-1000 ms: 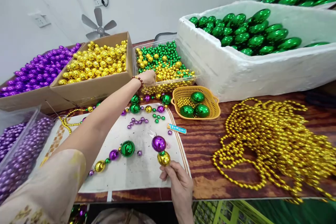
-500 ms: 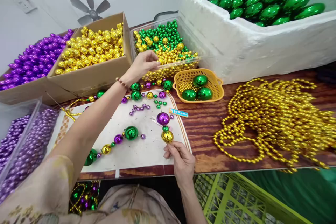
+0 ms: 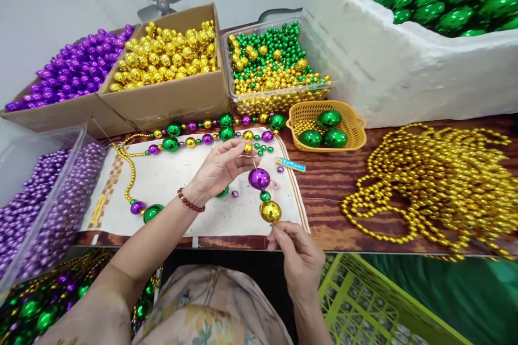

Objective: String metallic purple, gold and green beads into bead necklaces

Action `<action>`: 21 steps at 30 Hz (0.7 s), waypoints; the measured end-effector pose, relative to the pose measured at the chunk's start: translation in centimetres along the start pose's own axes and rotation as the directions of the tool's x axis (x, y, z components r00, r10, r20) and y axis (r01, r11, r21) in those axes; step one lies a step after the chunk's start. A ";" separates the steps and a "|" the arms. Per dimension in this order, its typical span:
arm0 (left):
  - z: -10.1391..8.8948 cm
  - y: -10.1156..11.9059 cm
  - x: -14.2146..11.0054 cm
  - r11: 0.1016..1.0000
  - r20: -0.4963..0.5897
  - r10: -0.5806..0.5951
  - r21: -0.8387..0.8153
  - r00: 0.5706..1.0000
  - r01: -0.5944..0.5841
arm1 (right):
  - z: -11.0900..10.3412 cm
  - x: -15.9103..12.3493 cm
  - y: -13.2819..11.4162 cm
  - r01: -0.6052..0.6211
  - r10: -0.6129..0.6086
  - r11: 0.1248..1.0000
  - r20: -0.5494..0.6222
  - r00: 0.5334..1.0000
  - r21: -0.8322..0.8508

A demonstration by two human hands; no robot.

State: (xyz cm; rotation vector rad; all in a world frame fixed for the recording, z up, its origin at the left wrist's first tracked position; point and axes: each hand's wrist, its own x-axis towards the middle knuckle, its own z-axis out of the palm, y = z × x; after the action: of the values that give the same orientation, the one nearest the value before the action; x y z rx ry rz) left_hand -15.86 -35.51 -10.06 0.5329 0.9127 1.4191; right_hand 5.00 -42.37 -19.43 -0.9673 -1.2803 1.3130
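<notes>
My left hand [image 3: 222, 170], wearing a brown bead bracelet [image 3: 191, 202], pinches a small gold bead [image 3: 248, 147] at its fingertips. Just below that bead a thin needle [image 3: 254, 161] sticks up from a large purple bead [image 3: 259, 178]. A small green bead [image 3: 265, 196] and a large gold bead [image 3: 270, 211] sit under the purple one in a row. My right hand [image 3: 299, 259] is closed at the lower end of this row, gripping the beaded needle. A bead garland [image 3: 154, 213] lies on the white cloth [image 3: 162, 172], partly hidden behind my left forearm.
Boxes of purple beads [image 3: 81, 67] and gold beads [image 3: 165, 56] stand behind, beside a clear bin [image 3: 279, 98] of green and gold beads. An orange basket [image 3: 356, 137], a foam box [image 3: 388, 75] and a gold bead-chain pile [image 3: 441, 188] are to the right.
My left hand has come down from the clear bin to the needle tip, with a gold bead in its fingers. My right hand keeps its grip. The view has shifted left.
</notes>
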 end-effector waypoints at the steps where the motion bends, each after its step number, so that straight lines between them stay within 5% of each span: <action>1: 0.0 -0.1 -0.2 1.000 -0.007 -0.004 -0.009 1.000 0.003 | 0.1 0.0 -0.1 -0.006 0.006 1.000 0.002 1.000 -0.006; 21: 0.3 -1.3 -0.2 1.000 -0.120 -0.010 -0.031 0.993 0.006 | 0.8 0.0 0.2 -0.078 0.079 0.997 -0.035 0.996 0.025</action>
State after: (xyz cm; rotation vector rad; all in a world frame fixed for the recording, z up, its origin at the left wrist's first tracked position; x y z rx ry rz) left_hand -14.81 -35.79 -10.91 0.4240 0.9862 1.4677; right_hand 4.24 -42.51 -19.57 -1.0292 -1.2072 1.3621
